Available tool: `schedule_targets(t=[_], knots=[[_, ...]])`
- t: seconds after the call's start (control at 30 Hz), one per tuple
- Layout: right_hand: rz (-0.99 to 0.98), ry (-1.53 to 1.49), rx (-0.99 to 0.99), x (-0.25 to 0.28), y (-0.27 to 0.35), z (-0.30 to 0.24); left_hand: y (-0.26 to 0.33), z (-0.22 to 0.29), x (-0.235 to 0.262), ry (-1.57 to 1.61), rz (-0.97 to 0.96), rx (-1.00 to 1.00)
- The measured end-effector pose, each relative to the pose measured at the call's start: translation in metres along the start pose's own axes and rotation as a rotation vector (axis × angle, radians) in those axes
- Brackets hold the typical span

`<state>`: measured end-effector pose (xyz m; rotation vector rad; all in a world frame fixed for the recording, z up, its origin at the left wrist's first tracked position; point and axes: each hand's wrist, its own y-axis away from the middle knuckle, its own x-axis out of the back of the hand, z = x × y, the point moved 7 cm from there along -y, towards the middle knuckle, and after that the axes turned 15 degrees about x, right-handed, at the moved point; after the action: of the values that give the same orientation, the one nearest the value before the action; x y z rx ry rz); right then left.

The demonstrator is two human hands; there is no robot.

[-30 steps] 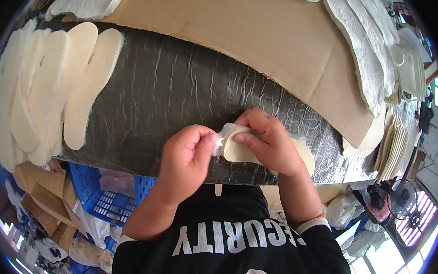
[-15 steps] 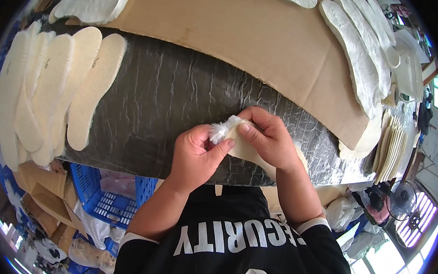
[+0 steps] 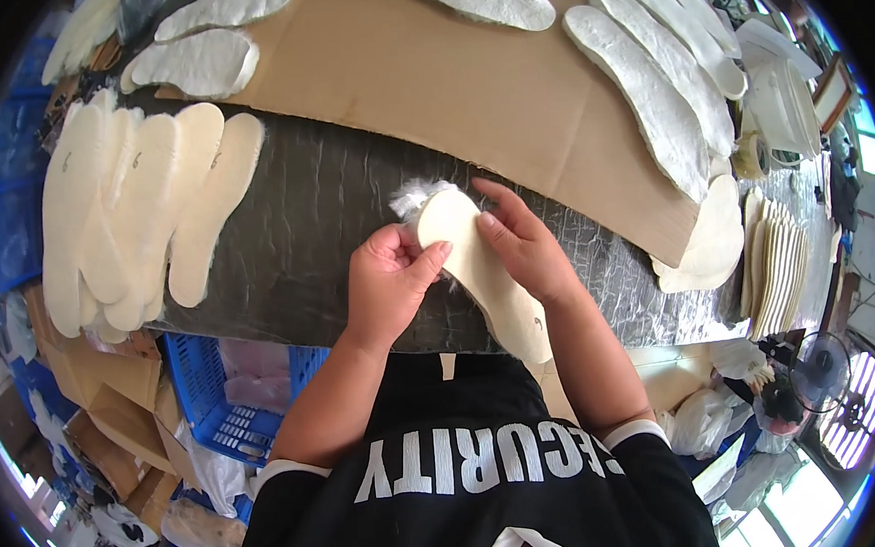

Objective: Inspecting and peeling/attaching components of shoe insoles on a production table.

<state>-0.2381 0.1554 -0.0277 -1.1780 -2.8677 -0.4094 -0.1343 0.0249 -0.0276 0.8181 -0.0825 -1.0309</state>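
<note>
My left hand (image 3: 388,282) pinches a cream insole (image 3: 479,271) by the left edge of its rounded far end, thumb on top and fingers behind. The flat side faces up, and the narrower end slants down toward my body on the right. White fluffy fur (image 3: 419,196) sticks out past the insole's far end. Beside the insole's right edge is my right hand (image 3: 534,252), its index finger stretched out and its thumb apart from it. Whether that thumb touches the edge I cannot tell.
Overlapping cream insoles (image 3: 158,210) lie at the left of the dark table (image 3: 323,210). Across the back, a cardboard sheet (image 3: 416,84) carries white fluffy insoles (image 3: 647,100). A row of insoles (image 3: 780,268) stands at the right. A blue crate (image 3: 221,412) sits below the table's front edge.
My right hand has loosened from the insole's far end, and its index finger is now stretched away. The insole's flat face shows more fully. The view has shifted, with more of the far side showing.
</note>
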Motion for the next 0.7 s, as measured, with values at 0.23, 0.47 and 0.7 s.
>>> schedule_targets(t=[0.23,0.47,0.7], knots=[[-0.057,-0.604,-0.072,-0.020,0.008,0.016,0.021,0.025,-0.030,0.002,-0.154,-0.153],[-0.104,-0.925,-0.221,-0.038,0.020,0.011,0.034,0.035,-0.030,-0.030,-0.162,-0.282],[-0.202,-1.102,-0.443,-0.060,0.037,0.015,0.057,0.096,-0.044,-0.976,0.038,-0.816]])
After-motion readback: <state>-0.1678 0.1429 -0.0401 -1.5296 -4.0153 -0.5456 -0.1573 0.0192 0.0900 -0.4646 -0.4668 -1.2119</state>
